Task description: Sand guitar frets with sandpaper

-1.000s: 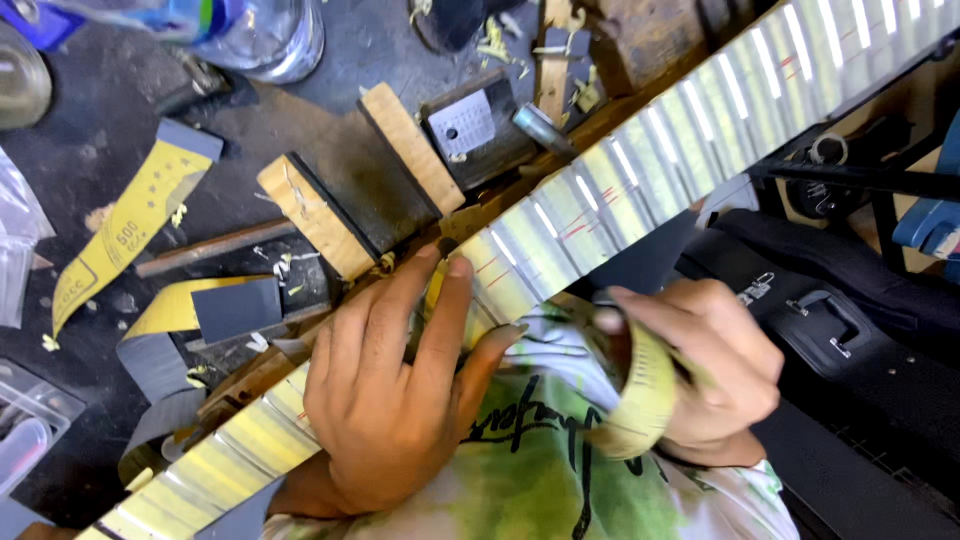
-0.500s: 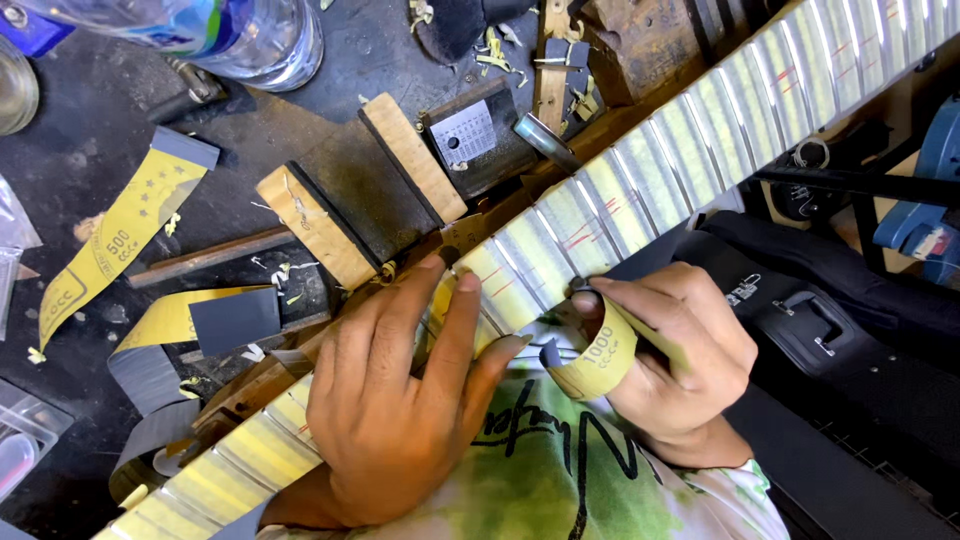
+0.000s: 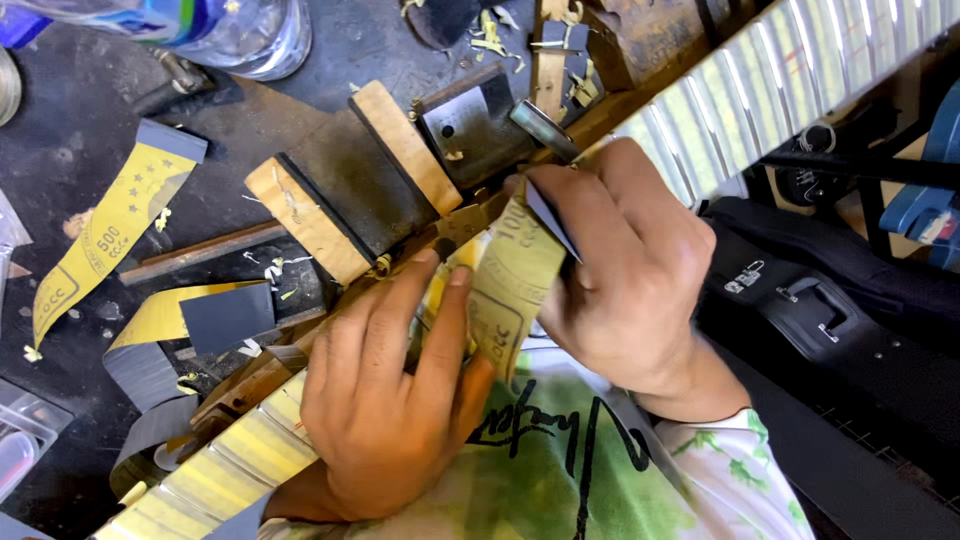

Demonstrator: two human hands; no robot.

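Note:
A long guitar neck [image 3: 760,85] with metal frets and pale masking tape runs diagonally from lower left to upper right. My left hand [image 3: 395,400] lies flat on it, fingers spread, pressing it down. My right hand [image 3: 620,270] pinches a strip of yellow-backed sandpaper [image 3: 510,290] and holds it against the neck just beside the left fingertips. A dark clamp with wooden jaws [image 3: 350,190] grips the neck right above both hands.
Loose sandpaper strips [image 3: 100,240] and a folded grey piece [image 3: 225,315] lie on the dark bench at left. A clear plastic bottle [image 3: 235,30] stands at the top left. A black case [image 3: 830,320] sits at the right. Wood shavings are scattered about.
My right hand has moved up along the neck with the sandpaper strip, now unrolled flat against the wood. The view has shifted closer; my left hand stays pressed on the neck.

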